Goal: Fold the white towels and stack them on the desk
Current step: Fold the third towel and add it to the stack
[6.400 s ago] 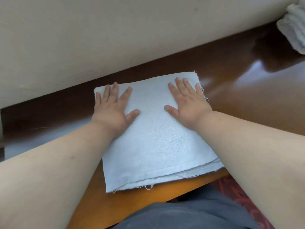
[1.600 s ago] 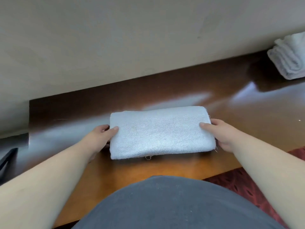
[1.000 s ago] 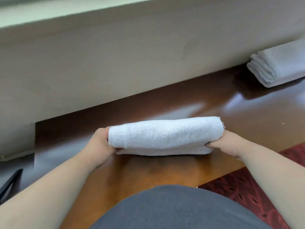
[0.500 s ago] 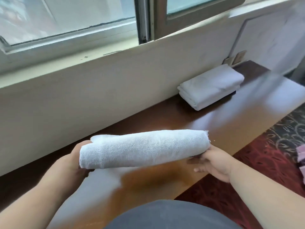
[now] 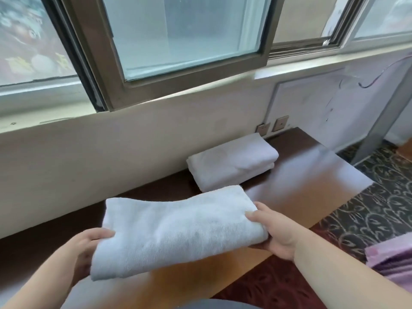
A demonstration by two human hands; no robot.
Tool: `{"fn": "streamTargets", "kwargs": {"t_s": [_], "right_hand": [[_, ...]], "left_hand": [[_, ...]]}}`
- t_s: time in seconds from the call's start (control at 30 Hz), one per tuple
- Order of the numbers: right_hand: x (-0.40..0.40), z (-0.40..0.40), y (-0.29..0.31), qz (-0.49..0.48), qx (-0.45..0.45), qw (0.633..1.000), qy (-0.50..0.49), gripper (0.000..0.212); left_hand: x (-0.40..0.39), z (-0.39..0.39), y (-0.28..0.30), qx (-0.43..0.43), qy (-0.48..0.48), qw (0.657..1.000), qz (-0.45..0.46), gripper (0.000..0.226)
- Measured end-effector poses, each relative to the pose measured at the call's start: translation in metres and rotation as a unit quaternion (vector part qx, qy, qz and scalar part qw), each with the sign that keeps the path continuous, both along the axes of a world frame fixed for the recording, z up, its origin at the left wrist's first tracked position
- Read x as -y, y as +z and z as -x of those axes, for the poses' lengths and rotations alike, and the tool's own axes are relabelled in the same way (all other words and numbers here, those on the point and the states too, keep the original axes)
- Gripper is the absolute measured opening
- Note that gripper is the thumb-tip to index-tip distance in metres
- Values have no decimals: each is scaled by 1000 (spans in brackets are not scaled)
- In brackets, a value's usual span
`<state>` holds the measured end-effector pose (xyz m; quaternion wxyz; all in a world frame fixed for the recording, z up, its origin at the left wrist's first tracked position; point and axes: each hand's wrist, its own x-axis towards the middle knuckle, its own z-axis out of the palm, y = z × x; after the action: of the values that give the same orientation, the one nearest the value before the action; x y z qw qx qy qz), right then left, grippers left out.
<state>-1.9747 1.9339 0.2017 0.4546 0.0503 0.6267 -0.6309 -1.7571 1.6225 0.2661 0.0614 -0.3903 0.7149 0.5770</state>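
Note:
A folded white towel (image 5: 178, 228) hangs in the air above the brown desk (image 5: 312, 186), held at both ends. My left hand (image 5: 87, 248) grips its near left end, thumb on top. My right hand (image 5: 276, 233) grips its right end, thumb on top and fingers underneath. Farther back on the right, a stack of folded white towels (image 5: 231, 161) lies on the desk against the wall. The held towel's far right corner overlaps the front edge of that stack in the view.
A cream wall and a window with a metal frame (image 5: 178, 81) run behind the desk. Two wall sockets (image 5: 272, 127) sit just beyond the stack. Patterned carpet (image 5: 367, 208) lies to the right, with a pink cloth (image 5: 392, 262) at the right edge.
The folded towel went from flat on the desk to lifted in both hands, then rightward toward the stack. The view has swung up and right, showing the window.

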Motion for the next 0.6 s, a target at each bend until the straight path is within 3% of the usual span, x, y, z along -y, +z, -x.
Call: {"fn": "streamTargets", "kwargs": {"t_s": [0.03, 0.1, 0.17, 0.27, 0.33, 0.47, 0.6], "right_hand": [[0, 8, 2, 4, -18, 1000, -7, 32], [2, 24, 5, -4, -54, 998, -21, 37], [3, 42, 9, -15, -75, 996, -37, 47], [-2, 71, 14, -37, -93, 994, -49, 45], [-8, 88, 15, -72, -117, 989, -58, 46], [-23, 137, 14, -97, -162, 979, -80, 50], [-26, 217, 23, -36, -188, 977, -89, 58]], "left_hand": [[1, 5, -6, 6, 33, 999, -18, 27], [9, 20, -30, 18, 93, 995, 30, 32], [8, 37, -38, 3, 65, 993, 100, 47], [-2, 72, -42, -9, 58, 995, 83, 61], [-5, 97, -45, -38, 57, 997, 25, 63], [-13, 154, -48, -103, 52, 971, -207, 55], [-23, 225, -59, -96, 137, 958, -232, 51]]}}
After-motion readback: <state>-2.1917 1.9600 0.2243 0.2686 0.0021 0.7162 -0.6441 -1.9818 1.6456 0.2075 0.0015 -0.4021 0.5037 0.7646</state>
